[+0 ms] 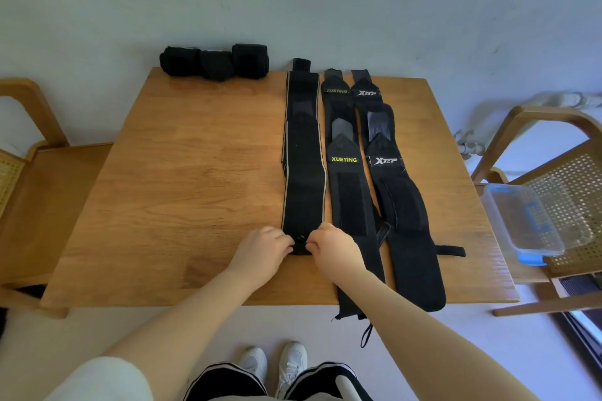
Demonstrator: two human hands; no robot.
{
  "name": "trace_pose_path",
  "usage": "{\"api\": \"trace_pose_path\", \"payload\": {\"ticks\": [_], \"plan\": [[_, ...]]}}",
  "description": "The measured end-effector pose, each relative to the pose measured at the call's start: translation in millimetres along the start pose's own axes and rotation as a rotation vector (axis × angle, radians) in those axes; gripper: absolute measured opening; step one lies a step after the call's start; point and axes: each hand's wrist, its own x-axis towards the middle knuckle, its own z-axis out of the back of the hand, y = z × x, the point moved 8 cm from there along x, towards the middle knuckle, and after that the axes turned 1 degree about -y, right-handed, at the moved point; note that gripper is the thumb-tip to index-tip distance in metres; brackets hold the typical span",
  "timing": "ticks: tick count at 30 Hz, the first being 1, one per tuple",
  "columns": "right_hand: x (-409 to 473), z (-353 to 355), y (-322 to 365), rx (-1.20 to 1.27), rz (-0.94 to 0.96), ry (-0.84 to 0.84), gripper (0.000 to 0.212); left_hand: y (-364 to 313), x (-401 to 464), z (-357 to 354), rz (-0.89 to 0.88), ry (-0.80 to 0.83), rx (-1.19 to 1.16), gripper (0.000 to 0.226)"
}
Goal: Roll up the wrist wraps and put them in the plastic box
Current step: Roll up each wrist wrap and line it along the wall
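Black striped wrap (pixel 303 153): near end pinched by left hand (pixel 260 254), right hand (pixel 337 249) fingers.

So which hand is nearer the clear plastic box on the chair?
Right. The right hand pinches the striped wrap's near end, on the side toward the plastic box; the left hand pinches it farther away.

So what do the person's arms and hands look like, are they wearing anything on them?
Both forearms are bare, with no sleeves reaching them. The left hand and right hand wear no gloves, rings, watch or bracelets that show. A bit of white short sleeve shows at the left upper arm.
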Motion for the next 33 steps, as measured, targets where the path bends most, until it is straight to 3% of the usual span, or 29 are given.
{"api": "trace_pose_path", "payload": {"ticks": [6,11,13,15,18,21,28,33], "plan": [[2,11,-8,0.087,-0.128,-0.112,0.017,2,17,5,0.087,0.005,-0.002,0.019],[-12,2,10,-0.21,0.171,-0.157,0.029,4,13,5,0.119,-0.096,0.084,0.017],[-18,-5,12,-0.325,0.222,-0.111,0.027,0,11,5,0.098,-0.113,0.106,0.012],[-20,-4,13,-0.371,0.223,-0.111,0.032,-4,9,3,0.04,-0.124,0.14,0.02],[-18,5,19,-0.301,0.196,-0.106,0.029,-9,1,1,-0.024,-0.113,0.173,0.025],[-12,2,18,-0.277,0.187,-0.095,0.028,-8,-7,-8,-0.023,-0.031,0.184,0.045],[-19,-5,1,-0.058,0.041,0.068,0.029,-12,-10,-4,-0.045,-0.018,0.093,0.025],[-16,5,-1,0.013,0.003,0.001,0.02,-10,-1,-5,0.043,0.098,0.033,0.029]]}}
